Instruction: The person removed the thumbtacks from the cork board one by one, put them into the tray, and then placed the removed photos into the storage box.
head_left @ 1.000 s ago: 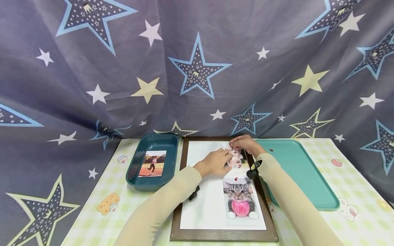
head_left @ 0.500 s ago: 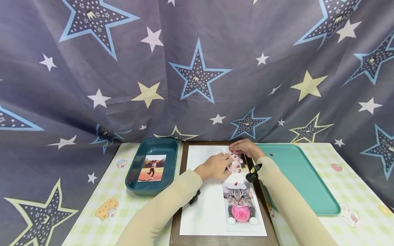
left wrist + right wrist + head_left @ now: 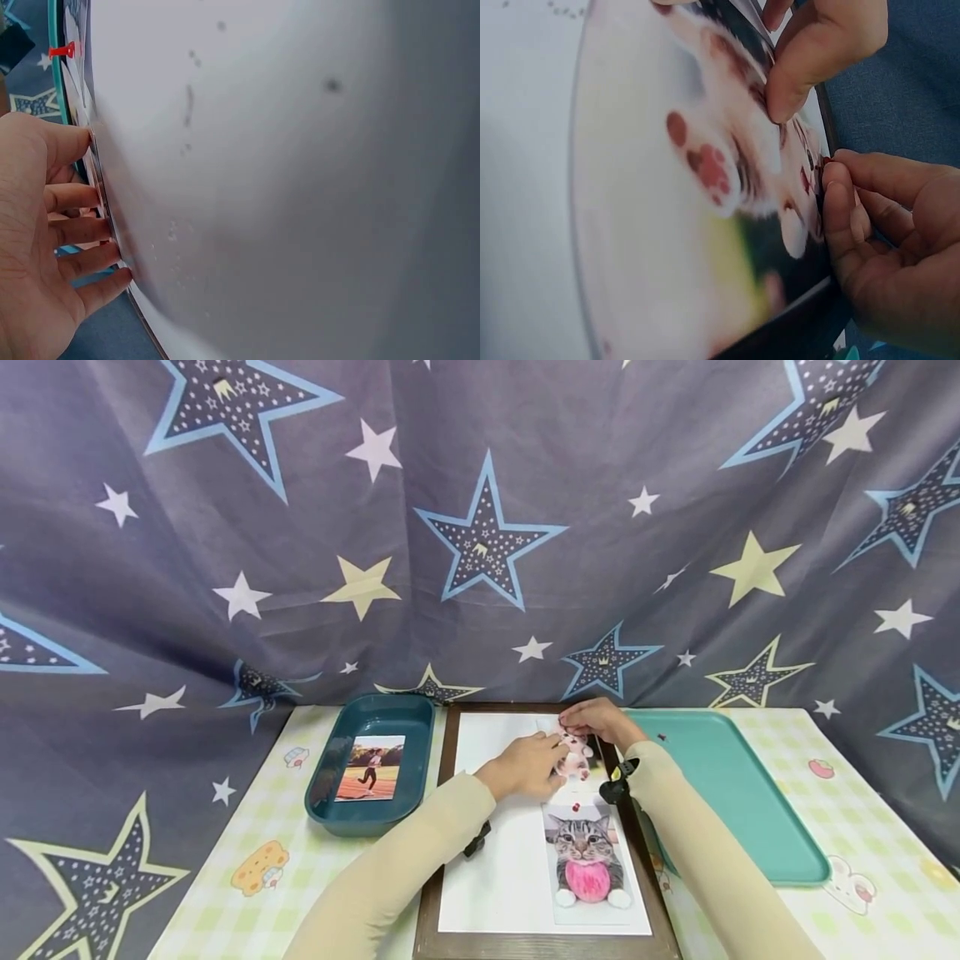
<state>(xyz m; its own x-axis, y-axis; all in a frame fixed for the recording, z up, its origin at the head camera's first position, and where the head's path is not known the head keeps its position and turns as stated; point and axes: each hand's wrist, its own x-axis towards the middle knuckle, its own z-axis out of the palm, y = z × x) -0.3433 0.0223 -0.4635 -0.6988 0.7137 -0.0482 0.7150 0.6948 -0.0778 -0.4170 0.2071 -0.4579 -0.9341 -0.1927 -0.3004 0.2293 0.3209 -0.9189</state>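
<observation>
One pink-animal photo (image 3: 576, 763) lies lengthwise toward the curtain (image 3: 480, 647), head farthest.

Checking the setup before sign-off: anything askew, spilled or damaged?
One minor thing: small dark specks on the white rectangular board, seen in the left wrist view, odd on an otherwise plain surface. Can't tell whether they're stains or pinholes. Nothing looks spilled.

A star-printed, grey-purple fabric curtain (image 3: 480, 418) hangs at the far side — nearer, a green-and-white checked surface (image 3: 847, 827), yellow cheese print (image 3: 258, 866) at left.
</observation>
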